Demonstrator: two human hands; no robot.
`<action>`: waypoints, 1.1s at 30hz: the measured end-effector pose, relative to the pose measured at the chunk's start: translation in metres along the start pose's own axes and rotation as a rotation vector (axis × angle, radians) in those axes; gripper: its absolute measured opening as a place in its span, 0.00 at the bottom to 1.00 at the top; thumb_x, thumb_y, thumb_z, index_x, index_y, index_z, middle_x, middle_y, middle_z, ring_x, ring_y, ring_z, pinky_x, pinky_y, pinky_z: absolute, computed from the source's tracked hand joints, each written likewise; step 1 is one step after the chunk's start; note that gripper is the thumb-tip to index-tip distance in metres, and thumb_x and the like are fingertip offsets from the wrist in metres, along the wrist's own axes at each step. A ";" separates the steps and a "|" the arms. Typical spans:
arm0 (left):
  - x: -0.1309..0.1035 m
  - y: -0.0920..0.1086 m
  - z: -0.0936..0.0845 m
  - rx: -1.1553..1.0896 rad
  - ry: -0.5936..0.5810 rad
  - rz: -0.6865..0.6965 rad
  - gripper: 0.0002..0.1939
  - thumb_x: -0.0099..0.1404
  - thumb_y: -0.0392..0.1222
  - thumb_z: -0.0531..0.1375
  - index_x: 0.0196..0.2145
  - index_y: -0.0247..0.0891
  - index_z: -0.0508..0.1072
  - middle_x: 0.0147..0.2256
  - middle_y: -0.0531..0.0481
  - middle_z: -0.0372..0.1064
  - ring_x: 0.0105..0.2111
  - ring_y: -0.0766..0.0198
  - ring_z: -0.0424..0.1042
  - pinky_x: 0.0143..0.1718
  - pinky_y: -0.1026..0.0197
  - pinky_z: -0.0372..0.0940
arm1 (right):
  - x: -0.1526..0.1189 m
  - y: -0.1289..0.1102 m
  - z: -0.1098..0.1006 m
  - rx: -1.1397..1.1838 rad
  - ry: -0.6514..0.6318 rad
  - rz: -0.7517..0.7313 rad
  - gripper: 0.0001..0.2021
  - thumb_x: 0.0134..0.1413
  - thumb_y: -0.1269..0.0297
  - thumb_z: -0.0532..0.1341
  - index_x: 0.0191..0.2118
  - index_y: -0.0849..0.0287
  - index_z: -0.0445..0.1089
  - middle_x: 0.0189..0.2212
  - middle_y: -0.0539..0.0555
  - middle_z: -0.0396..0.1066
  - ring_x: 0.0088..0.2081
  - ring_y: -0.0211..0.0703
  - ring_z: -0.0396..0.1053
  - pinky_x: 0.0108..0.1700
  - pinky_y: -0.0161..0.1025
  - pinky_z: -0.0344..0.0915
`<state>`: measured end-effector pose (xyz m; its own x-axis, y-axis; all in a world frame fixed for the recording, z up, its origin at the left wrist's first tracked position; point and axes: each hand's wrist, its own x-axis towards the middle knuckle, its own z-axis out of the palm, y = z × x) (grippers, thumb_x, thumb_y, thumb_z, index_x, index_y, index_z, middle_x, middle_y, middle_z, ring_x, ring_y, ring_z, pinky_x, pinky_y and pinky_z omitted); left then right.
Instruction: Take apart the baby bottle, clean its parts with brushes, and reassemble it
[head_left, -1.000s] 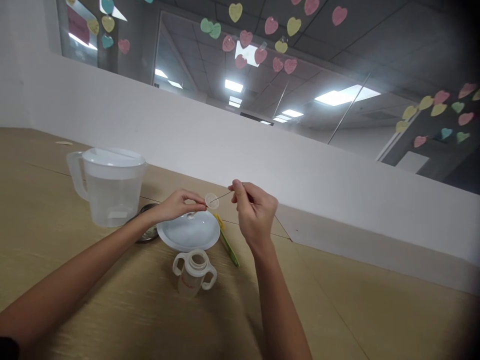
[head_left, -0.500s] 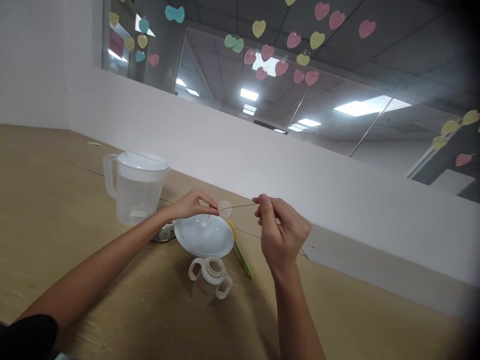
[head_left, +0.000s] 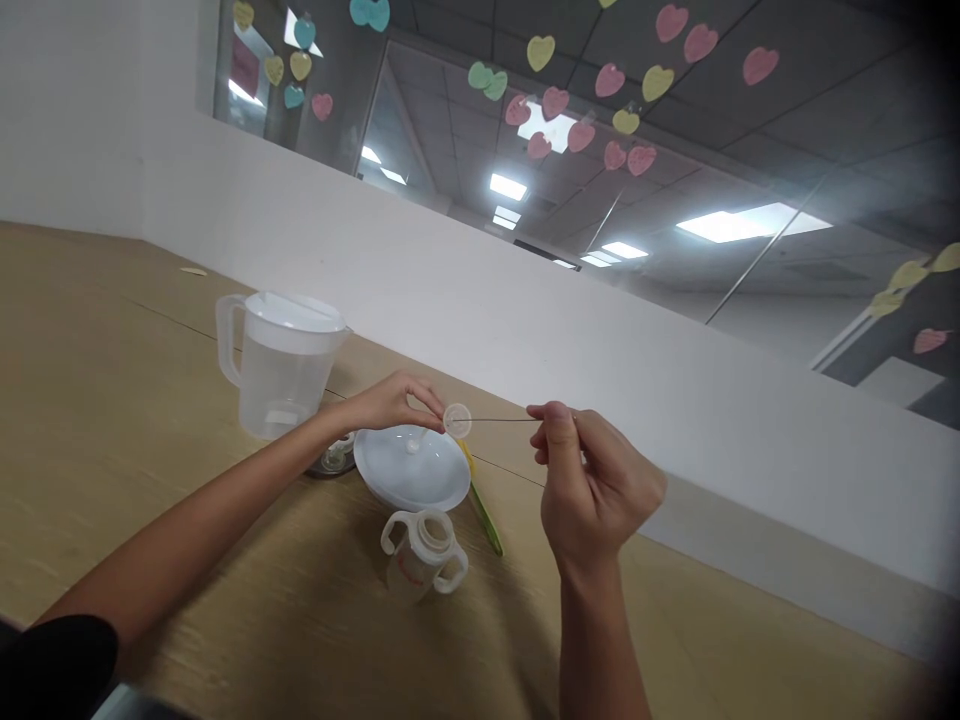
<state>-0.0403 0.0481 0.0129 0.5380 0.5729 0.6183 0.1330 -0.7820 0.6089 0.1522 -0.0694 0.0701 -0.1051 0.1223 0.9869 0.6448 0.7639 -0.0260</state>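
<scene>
My left hand (head_left: 405,402) pinches a small round translucent piece (head_left: 457,421) by its left edge, above the rim of a white bowl (head_left: 412,475). A thin wire-like rod (head_left: 499,420) runs from that piece to my right hand (head_left: 592,480), whose thumb and fingers are closed on its other end. Inside the bowl lies a small whitish part, too small to make out. Just in front of the bowl stands a clear two-handled cup (head_left: 424,560) with an open top. Against the bowl's right side rests a green and yellow brush-like tool (head_left: 486,512).
Behind my left forearm stands a lidded translucent pitcher (head_left: 285,370). A dark round dish (head_left: 322,468) holding a small clear part sits left of the bowl, partly behind my forearm. A white wall (head_left: 450,290) borders the wooden table (head_left: 262,620) at the back.
My right hand has moved right, away from my left hand, and more of the thin rod shows between them. The view has shifted slightly.
</scene>
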 end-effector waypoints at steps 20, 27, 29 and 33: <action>-0.015 -0.061 0.010 0.618 -0.196 -0.260 0.03 0.51 0.33 0.62 0.24 0.37 0.75 0.29 0.49 0.73 0.33 0.62 0.69 0.33 0.65 0.56 | -0.020 0.091 0.047 0.113 -0.451 0.648 0.16 0.56 0.59 0.52 0.26 0.63 0.71 0.21 0.52 0.71 0.23 0.36 0.66 0.25 0.32 0.61; -0.021 -0.073 0.019 0.428 -0.361 -0.340 0.06 0.52 0.36 0.60 0.28 0.36 0.78 0.28 0.49 0.76 0.27 0.65 0.70 0.29 0.68 0.58 | -0.055 0.120 0.081 -0.040 -0.757 0.828 0.13 0.56 0.68 0.52 0.29 0.65 0.72 0.26 0.54 0.74 0.24 0.33 0.68 0.25 0.28 0.61; -0.022 -0.073 0.022 0.357 -0.390 -0.345 0.08 0.55 0.39 0.60 0.30 0.36 0.78 0.28 0.49 0.76 0.27 0.65 0.70 0.29 0.68 0.59 | -0.063 0.124 0.085 -0.092 -0.797 0.832 0.13 0.55 0.69 0.52 0.28 0.65 0.73 0.26 0.54 0.75 0.24 0.33 0.69 0.27 0.29 0.60; -0.022 -0.072 0.023 0.129 -0.358 -0.380 0.16 0.57 0.48 0.59 0.37 0.34 0.78 0.36 0.46 0.76 0.35 0.62 0.72 0.36 0.66 0.63 | -0.076 0.128 0.090 -0.257 -0.852 0.807 0.15 0.57 0.64 0.53 0.28 0.65 0.73 0.29 0.59 0.75 0.31 0.39 0.71 0.32 0.32 0.60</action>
<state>-0.0430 0.0863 -0.0559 0.6790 0.7197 0.1445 0.4625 -0.5723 0.6772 0.1749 0.0760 -0.0223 -0.0061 0.9613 0.2754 0.8771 0.1373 -0.4602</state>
